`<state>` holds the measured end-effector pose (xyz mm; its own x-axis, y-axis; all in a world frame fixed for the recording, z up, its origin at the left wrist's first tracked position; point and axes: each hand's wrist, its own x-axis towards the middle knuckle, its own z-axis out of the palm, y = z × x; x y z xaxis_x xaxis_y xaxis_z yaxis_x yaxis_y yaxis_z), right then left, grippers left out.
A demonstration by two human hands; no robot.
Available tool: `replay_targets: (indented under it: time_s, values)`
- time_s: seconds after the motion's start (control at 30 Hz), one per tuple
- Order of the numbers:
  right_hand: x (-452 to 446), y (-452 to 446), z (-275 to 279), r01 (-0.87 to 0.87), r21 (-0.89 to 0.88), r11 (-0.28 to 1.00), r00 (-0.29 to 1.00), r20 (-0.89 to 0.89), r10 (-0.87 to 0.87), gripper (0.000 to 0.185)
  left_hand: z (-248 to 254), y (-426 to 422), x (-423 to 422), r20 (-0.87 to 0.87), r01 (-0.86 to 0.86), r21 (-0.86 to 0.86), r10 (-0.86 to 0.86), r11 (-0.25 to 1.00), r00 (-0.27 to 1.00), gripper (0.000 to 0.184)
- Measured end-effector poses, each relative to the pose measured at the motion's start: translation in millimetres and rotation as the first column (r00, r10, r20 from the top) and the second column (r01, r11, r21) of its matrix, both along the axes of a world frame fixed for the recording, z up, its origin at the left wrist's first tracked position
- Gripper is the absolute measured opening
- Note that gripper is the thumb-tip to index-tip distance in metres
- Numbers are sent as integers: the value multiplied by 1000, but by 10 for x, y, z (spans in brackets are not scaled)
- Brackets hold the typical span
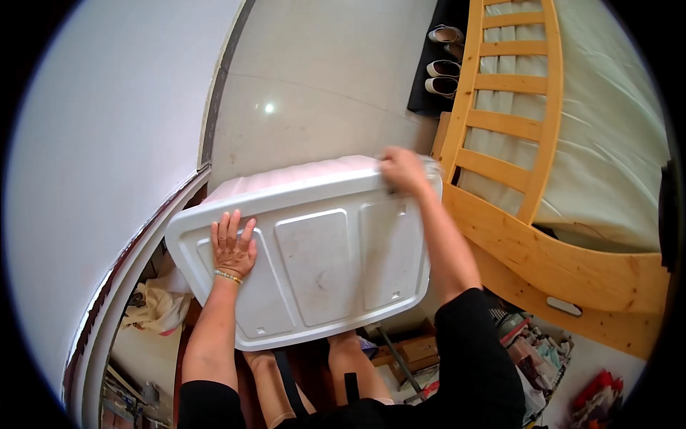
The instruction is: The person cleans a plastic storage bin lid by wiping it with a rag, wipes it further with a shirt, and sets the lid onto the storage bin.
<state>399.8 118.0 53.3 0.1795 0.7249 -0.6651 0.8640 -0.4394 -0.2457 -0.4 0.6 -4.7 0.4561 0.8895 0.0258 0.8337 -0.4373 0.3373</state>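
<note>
A large storage bin with a white lid [314, 261] and a pale pink body [286, 177] stands tilted in front of my legs, its lid facing me. Flat on the upper left part of the lid lies my left hand [234, 247], fingers spread, a beaded bracelet at the wrist. At the lid's upper right corner is my right hand [401, 170], smeared by motion, its fingers curled in. Whatever it may grip there is too blurred to make out.
To the right stand a wooden bed frame [507, 129] with a pale green sheet and several shoes [443, 68] on a black mat. A white wall [107, 129] curves along the left. Below right are a basket of small items [536, 357] and cardboard boxes [416, 350].
</note>
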Motion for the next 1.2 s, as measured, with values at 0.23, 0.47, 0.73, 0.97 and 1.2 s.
replay_targets:
  time_s: [0.23,0.47,0.73,0.97,1.2]
  values:
    - [227,-14,52,125,-59,990,990,70,-121,21,20,-31,-21,-10,19,-7,-19,1000,1000,59]
    - [819,-455,-251,58,509,859,994,51,-98,8,0,-11,-11,-8,-1,-5,1,1000,1000,59]
    - [362,-157,-94,29,207,978,999,26,-35,25,44,-13,-1,-53,18,26,-17,999,998,55]
    - [742,-489,-192,410,484,773,895,-54,-442,31,79,38,33,-86,55,69,-49,996,995,53]
    - [1011,-1307,-284,580,550,601,799,-240,-552,23,75,66,98,-80,84,132,-74,988,994,50]
